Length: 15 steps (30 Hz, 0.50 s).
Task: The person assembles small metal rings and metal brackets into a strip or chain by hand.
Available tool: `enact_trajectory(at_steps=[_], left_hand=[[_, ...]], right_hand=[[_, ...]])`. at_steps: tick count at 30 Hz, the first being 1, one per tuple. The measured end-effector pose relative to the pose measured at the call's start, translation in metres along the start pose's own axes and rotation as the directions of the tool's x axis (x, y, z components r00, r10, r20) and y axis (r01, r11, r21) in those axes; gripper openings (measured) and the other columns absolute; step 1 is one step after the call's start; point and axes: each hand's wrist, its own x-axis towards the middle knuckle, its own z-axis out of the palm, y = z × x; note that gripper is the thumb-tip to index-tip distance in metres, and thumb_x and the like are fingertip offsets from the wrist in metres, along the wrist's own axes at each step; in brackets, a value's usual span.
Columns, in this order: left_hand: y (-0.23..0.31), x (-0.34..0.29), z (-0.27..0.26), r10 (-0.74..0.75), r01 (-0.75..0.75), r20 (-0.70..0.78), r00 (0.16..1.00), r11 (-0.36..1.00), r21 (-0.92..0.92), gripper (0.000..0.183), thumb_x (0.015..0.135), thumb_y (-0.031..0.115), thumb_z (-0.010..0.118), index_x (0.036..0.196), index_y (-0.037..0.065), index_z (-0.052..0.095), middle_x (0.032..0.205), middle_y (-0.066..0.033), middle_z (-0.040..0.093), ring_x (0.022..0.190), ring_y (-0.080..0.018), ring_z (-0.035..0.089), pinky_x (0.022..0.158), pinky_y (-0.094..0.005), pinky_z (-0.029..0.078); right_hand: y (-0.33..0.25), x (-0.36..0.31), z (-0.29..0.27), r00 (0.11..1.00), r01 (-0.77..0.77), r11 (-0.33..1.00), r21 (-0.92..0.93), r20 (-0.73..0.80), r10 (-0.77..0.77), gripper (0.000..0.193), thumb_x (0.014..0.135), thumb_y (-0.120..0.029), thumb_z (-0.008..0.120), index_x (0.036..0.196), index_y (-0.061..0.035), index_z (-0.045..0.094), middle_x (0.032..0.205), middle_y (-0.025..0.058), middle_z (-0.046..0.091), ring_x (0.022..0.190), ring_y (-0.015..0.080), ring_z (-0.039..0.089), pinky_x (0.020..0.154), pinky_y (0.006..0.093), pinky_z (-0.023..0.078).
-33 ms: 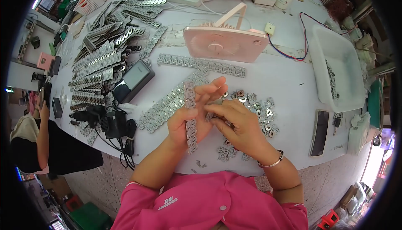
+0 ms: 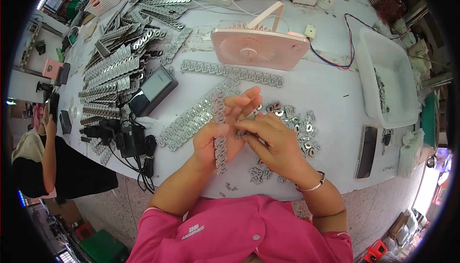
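My left hand [image 2: 215,141] is closed on a narrow grey strip of linked metal pieces [image 2: 220,153], its thumb across the strip. The strip stands lengthwise along the palm, and the fingers point up and away. My right hand [image 2: 273,141], with a bracelet at the wrist, pinches a small grey metal piece [image 2: 240,132] right beside the left palm. The fingers hide most of that piece. To the right of my right hand lies a scatter of loose metal pieces [image 2: 304,130]. Behind my left hand lie joined strips [image 2: 184,121], with another long strip [image 2: 235,73] farther back.
A heap of metal strips [image 2: 110,71] covers the left side. Near it are a grey-and-black device [image 2: 153,92] and a black adapter with cables [image 2: 133,139]. A pink fan [image 2: 258,50] stands behind. At right are a white tub [image 2: 400,105] and a phone [image 2: 366,152]. Someone stands far left.
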Motion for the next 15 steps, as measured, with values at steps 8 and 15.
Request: enact_trajectory(at_steps=[8, 15], left_hand=[[0.003, -0.008, 0.009, 0.161, 0.071, -0.268, 0.950, 0.724, 0.686, 0.036, 0.088, 0.006, 0.068, 0.119, 0.004, 0.051, 0.119, -0.0092, 0.057, 0.100, -0.0134, 0.060, 0.079, -0.0274, 0.051], [0.005, -0.008, 0.012, 0.106, 0.230, -0.349, 0.931, 0.570, 0.789, 0.021, 0.087, 0.008, 0.072, 0.103, 0.001, 0.060, 0.091, -0.0035, 0.067, 0.077, -0.0085, 0.063, 0.064, -0.0252, 0.054]], right_hand=[[0.004, -0.010, -0.012, 0.898, -0.395, 0.817, 0.420, -0.014, 0.440, 0.027, 0.084, -0.004, 0.070, 0.110, -0.0062, 0.064, 0.092, 0.0056, 0.065, 0.076, 0.0130, 0.066, 0.066, 0.0259, 0.053], [0.009, -0.013, -0.013, 0.887, -0.395, 0.801, 0.450, -0.041, 0.460, 0.030, 0.085, -0.002, 0.070, 0.113, -0.0036, 0.061, 0.096, 0.0070, 0.066, 0.081, 0.0115, 0.067, 0.069, 0.0248, 0.054]])
